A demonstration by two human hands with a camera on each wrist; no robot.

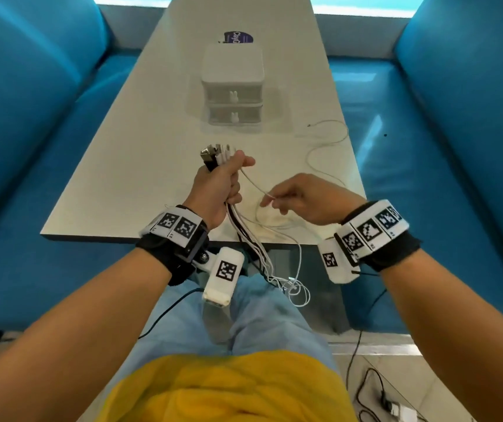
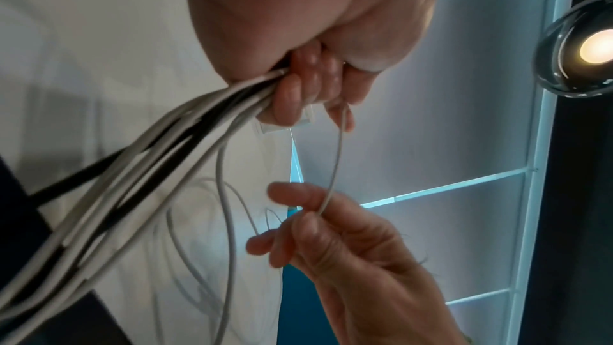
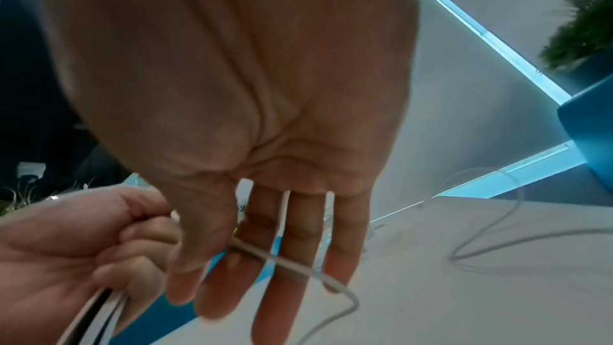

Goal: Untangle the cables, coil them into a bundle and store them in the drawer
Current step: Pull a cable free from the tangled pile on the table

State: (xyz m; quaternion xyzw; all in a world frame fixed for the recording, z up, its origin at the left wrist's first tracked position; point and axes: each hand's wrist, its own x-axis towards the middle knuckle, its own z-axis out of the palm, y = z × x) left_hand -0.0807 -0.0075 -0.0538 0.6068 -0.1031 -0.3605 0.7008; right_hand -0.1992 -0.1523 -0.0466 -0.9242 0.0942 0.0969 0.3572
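My left hand [image 1: 223, 181] grips a bundle of white and black cables [image 1: 248, 236] upright above the table's near edge. The connector ends [image 1: 213, 153] stick out above the fist, and the tails hang down to my lap. My right hand [image 1: 286, 199] pinches a thin white cable [image 1: 254, 182] between thumb and fingers, just right of the left hand. That cable trails in loops across the table [image 1: 320, 147] to the right. In the left wrist view the thin cable [image 2: 338, 156] runs from my left hand [image 2: 308, 83] to my right hand [image 2: 315, 219]. The white two-drawer unit [image 1: 233, 86] stands mid-table, both drawers closed.
Blue sofas [image 1: 31, 117] flank the narrow white table [image 1: 122, 178] on both sides. A purple-labelled item [image 1: 238, 37] lies behind the drawer unit. A black lead and a white charger [image 1: 399, 409] lie on the floor at the lower right.
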